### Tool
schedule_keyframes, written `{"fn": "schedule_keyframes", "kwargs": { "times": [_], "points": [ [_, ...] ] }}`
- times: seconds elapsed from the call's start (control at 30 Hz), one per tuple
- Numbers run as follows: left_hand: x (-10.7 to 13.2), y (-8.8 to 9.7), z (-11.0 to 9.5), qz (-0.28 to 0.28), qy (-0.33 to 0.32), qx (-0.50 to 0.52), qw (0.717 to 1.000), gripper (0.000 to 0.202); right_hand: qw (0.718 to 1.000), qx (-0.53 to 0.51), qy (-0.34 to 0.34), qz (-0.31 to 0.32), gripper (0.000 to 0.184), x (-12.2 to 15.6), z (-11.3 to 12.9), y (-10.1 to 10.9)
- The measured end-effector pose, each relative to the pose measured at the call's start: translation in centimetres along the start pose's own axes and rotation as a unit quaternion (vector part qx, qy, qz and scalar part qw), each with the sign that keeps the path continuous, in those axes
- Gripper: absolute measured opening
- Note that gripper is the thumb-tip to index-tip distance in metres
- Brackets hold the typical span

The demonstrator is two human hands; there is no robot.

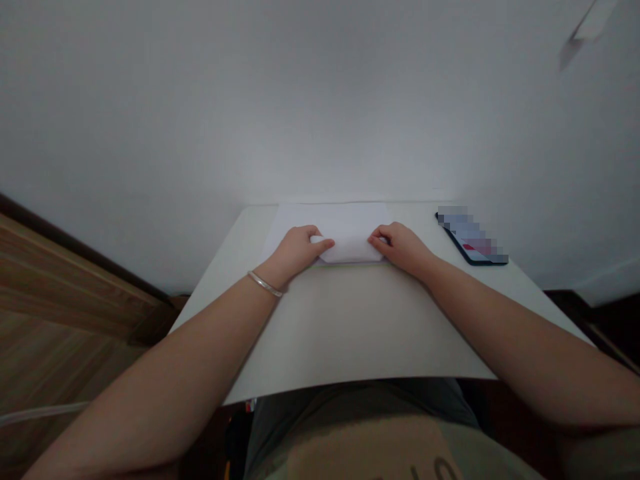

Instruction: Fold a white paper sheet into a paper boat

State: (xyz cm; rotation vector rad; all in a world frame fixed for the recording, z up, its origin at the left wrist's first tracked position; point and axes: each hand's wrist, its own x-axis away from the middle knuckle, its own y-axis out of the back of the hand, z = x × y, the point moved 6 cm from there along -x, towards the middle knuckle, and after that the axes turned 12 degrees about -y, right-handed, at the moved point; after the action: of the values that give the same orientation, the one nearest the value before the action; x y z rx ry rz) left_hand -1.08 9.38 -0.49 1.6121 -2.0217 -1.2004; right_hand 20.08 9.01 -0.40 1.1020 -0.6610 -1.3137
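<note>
A piece of white paper (350, 248), its near edge curled or folded up, is held between my two hands. My left hand (300, 248) pinches its left side, the thumb lying on top. At the right side my right hand (397, 243) grips it with thumb and fingertips close together. Beneath and behind it lies a flat white sheet (330, 215) that reaches the far edge of the table. A thin greenish edge shows under the near side of the paper; what it belongs to I cannot tell.
The white table (360, 327) stands against a pale wall (320, 100). A phone (475, 240), its screen lit and partly pixelated, lies at the right of the tabletop. Wooden furniture (60, 293) is at the left. My lap is below the table's near edge.
</note>
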Motion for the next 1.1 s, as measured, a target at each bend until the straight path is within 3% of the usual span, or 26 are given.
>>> {"fn": "schedule_keyframes", "kwargs": {
  "times": [0.2,0.43,0.57,0.77,0.87,0.97,1.03,1.1],
  "points": [
    [-0.3,0.0,-0.1,0.019,-0.014,-0.141,0.990,0.035,0.996,0.084,-0.001,-0.019,0.031,0.0,0.6,-0.1],
    [-0.3,-0.6,-0.5,0.032,-0.122,-0.289,0.949,0.036,0.987,0.150,-0.016,-0.050,0.030,0.0,0.6,0.3],
    [0.1,-0.7,-0.8,0.032,-0.152,-0.329,0.931,0.038,0.988,0.148,-0.004,-0.044,0.027,0.0,0.5,0.3],
    [0.6,-0.6,-1.6,0.035,-0.140,-0.375,0.916,0.038,0.992,0.124,-0.003,-0.038,0.026,0.1,0.4,0.2],
    [0.8,-0.1,-2.4,0.005,-0.144,-0.382,0.913,0.029,0.992,0.119,-0.001,-0.037,0.026,0.1,0.4,0.2],
    [1.0,-0.4,-3.9,0.001,-0.246,-0.330,0.911,0.034,0.992,0.116,0.007,-0.040,0.026,0.1,0.4,0.1],
    [1.2,-1.3,-4.6,0.056,-0.339,-0.270,0.900,0.042,0.993,0.109,0.014,-0.049,0.025,0.1,0.5,0.1],
    [1.4,-2.0,-4.7,0.109,-0.384,-0.222,0.890,0.044,0.993,0.090,0.034,-0.073,0.020,0.2,0.7,0.5]
  ]
}}
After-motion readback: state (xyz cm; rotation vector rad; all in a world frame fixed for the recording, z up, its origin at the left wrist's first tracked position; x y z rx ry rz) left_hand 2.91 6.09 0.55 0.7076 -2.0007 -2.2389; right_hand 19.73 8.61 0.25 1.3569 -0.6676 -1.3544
